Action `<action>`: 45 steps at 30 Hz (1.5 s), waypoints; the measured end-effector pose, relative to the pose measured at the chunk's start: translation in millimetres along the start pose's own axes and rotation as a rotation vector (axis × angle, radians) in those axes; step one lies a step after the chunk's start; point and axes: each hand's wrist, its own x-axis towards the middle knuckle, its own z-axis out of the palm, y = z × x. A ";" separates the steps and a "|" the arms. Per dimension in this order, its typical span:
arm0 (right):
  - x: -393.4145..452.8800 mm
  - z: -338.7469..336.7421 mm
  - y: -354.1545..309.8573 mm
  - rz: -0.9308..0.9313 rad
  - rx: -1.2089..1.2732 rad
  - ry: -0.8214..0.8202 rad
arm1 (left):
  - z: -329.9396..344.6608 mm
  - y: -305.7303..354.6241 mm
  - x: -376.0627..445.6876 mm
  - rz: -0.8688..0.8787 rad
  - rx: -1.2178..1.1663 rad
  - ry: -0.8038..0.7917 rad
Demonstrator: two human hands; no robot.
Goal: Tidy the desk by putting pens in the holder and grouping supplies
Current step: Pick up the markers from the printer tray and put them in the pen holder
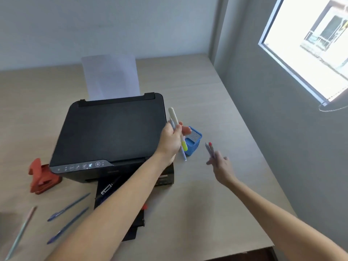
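A blue mesh pen holder point(194, 141) stands on the desk just right of the black printer. My left hand point(170, 141) is right beside the holder, closed on a white-and-yellow highlighter point(174, 117) and a thin pen. My right hand point(219, 165) hovers a little right of the holder, gripping a couple of pens point(210, 148), one with a red end. Two blue pens point(68, 207) point(67, 226) lie on the desk at the lower left, with a pale pencil-like stick point(20, 234) further left.
A black printer point(111, 132) with paper in its rear feed fills the desk's middle; its output tray point(139, 222) juts toward me. A red hole punch point(42, 178) sits left of it. The desk point(216, 213) meets a wall at right, its front edge near the bottom.
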 end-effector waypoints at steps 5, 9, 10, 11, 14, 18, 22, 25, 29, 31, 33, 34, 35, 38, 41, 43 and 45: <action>52.7 -42.8 -69.7 0.217 0.755 0.170 | 27.6 -10.5 74.1 -0.037 0.019 0.160; 77.6 -39.0 -87.3 0.337 0.870 0.270 | 40.6 -30.4 101.8 -0.089 0.069 0.242; 80.5 -35.4 -87.0 0.357 0.838 0.273 | 42.6 -35.1 106.4 -0.097 0.091 0.247; 82.2 -31.7 -85.2 0.373 0.781 0.271 | 44.2 -39.6 109.9 -0.113 0.125 0.251; 83.8 -19.4 -76.3 0.396 0.597 0.254 | 46.2 -52.6 116.2 -0.166 0.268 0.251; 85.6 -10.9 -74.9 0.400 0.494 0.200 | 46.0 -64.3 119.8 -0.197 0.358 0.243; 86.9 -13.3 -75.9 0.393 0.476 0.139 | 43.4 -60.6 117.5 -0.246 0.379 0.237; 86.2 -23.7 -72.3 0.368 0.462 0.114 | 43.8 -46.2 110.1 -0.229 0.414 0.196; 78.5 -40.1 -71.4 0.279 0.365 0.203 | 27.2 -10.6 83.5 -0.086 0.437 0.046; 66.7 -45.3 -77.4 0.179 0.338 0.272 | 1.8 11.5 53.2 -0.026 0.361 -0.061; 48.6 -46.9 -83.1 0.057 0.342 0.307 | -32.9 30.7 17.7 -0.012 0.317 -0.172; 34.4 -43.1 -87.0 -0.010 0.351 0.303 | -55.8 36.7 -4.1 -0.026 0.327 -0.208; 19.6 -39.1 -88.6 -0.070 0.350 0.298 | -77.0 40.4 -23.3 -0.050 0.353 -0.231; -31.5 -13.7 -92.2 -0.269 0.268 0.248 | -147.1 28.3 -75.5 -0.146 0.479 -0.164; -77.3 18.5 -99.1 -0.504 0.153 0.071 | -204.2 -13.3 -110.5 -0.248 0.691 -0.026; -99.1 42.3 -104.7 -0.629 0.095 -0.118 | -226.8 -51.1 -117.8 -0.295 0.811 0.078; -112.7 69.8 -116.6 -0.726 -0.016 -0.280 | -241.5 -87.5 -115.0 -0.328 0.890 0.200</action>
